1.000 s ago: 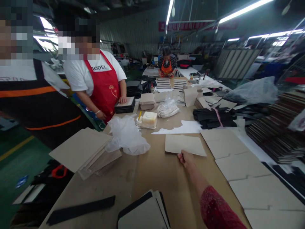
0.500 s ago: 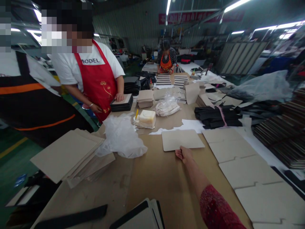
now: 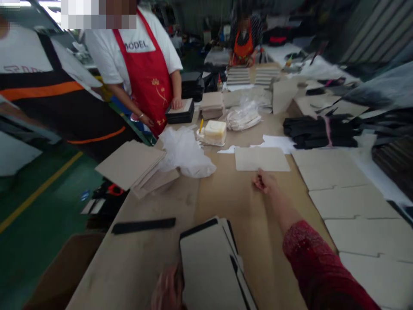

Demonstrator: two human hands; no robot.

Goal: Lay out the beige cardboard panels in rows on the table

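Note:
My right hand (image 3: 263,181) reaches forward over the brown table covering, fingers curled, its thumb at the near edge of a pale rectangular cardboard panel (image 3: 263,159). In the lower part of the view, my left hand (image 3: 167,287) is smeared by motion and partly cut off. It is beside the left edge of a stack of pale boards (image 3: 208,262) with black trim. Whether it touches the stack, I cannot make out. A black strip (image 3: 143,225) lies to the left of that stack.
Overlapping cardboard panels (image 3: 350,202) run along the right. Crumpled clear plastic (image 3: 189,155) and a cardboard pile (image 3: 130,163) are at left. Beyond stand a cream block (image 3: 215,131) and black bundled strips (image 3: 319,131). A co-worker in a red apron (image 3: 150,69) stands across the left edge.
The view has tilted down and shifted left, so more of the near board stack shows. My left hand has come into view beside it. My right hand stays at the panel's near edge.

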